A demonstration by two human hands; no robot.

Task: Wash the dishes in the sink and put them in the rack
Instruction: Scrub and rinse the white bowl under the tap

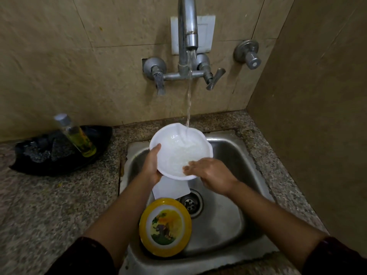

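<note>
Centrally, over small steel sink (228, 221) set in speckled granite surface (59, 205) below beige tiled walls (89, 76): white scalloped plastic bowl (178, 149) under running chrome wall tap (187, 26), gripped at its edge by curled fingers of left hand (152, 165), fingers of right hand (212, 173) laid straight on its rim.

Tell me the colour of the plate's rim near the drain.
Yellow rim on the plate, clearest in the head view.

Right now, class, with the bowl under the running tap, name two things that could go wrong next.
1. The left hand grips the wet white bowl by one rim while the right hand touches its inside; it could slip and hit the yellow plate in the sink.
2. The water stream strikes the bowl's far rim, so it may splash onto the counter.
</note>
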